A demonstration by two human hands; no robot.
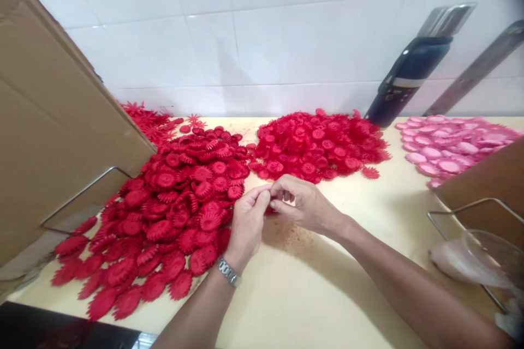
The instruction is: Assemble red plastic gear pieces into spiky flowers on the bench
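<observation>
My left hand, with a metal-banded watch on its wrist, is closed in a pinch. Its fingertips meet those of my right hand, which is also closed with curled fingers. A bit of a red notched piece shows between them; the fingers hide most of it. Left of my hands spreads a large heap of red, round, fringed-edge pieces, reaching close to my left hand. Just beyond my right hand lies a second heap of similar red pieces, with one loose red disc at its right edge.
A cardboard box stands at left, another brown box at right. Pink round pieces lie at the back right. A dark bottle stands by the tiled wall. A clear plastic cup sits near right on the pale table.
</observation>
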